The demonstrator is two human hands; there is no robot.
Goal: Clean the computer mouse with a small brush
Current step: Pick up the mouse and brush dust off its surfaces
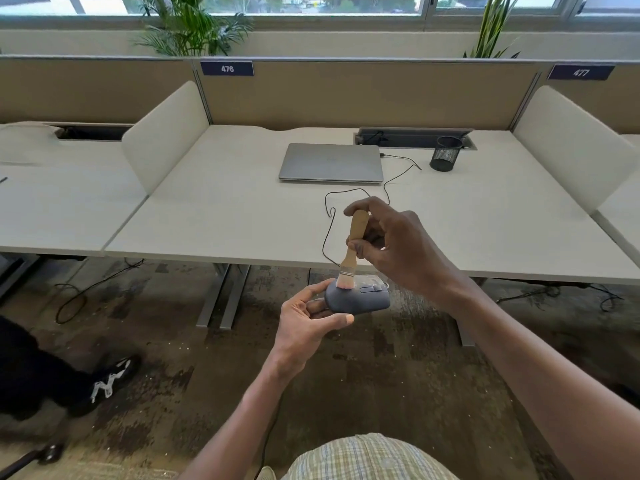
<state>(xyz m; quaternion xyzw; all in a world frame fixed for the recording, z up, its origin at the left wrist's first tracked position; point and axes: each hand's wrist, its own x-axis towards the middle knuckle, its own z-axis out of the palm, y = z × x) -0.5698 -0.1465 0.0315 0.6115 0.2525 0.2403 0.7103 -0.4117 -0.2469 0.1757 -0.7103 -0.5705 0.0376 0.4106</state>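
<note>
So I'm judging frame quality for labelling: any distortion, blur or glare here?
Head view: wide-angle bending curves the beige desk edges; even daylight, no harsh glare; pale brush bristles on the grey computer mouse look slightly soft.

I read two number signs, both dark blue plates with white digits, fixed on the top edge of the desk partition (363,95). The left sign (227,68) reads "476". The right sign (581,72) reads "477", tilted and a bit blurred. I can make out no other text or brand.
</note>
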